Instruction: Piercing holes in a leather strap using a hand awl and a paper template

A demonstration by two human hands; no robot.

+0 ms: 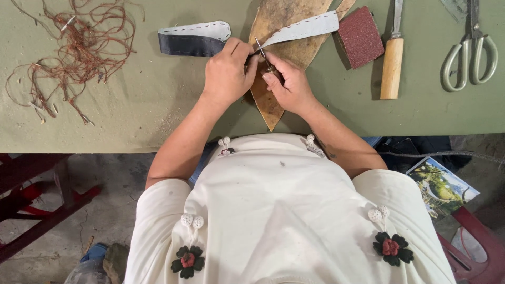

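My left hand point(227, 73) pinches a long leather strap point(195, 39), dark on one side and pale grey with stitch holes on the other. The strap folds at my hands and its other end point(307, 27) runs up to the right. My right hand point(286, 84) grips a small pointed metal tool point(261, 51) whose tip meets the strap at the fold. Both hands rest over a tan wedge-shaped piece of leather point(276, 18) on the green table point(158, 100).
A tangle of reddish-brown thread point(79, 47) lies at the left. To the right are a dark red sanding block point(360, 37), a wooden-handled tool point(392, 60) and large scissors point(471, 55). Red furniture frames and a printed picture card point(441, 186) are below the table edge.
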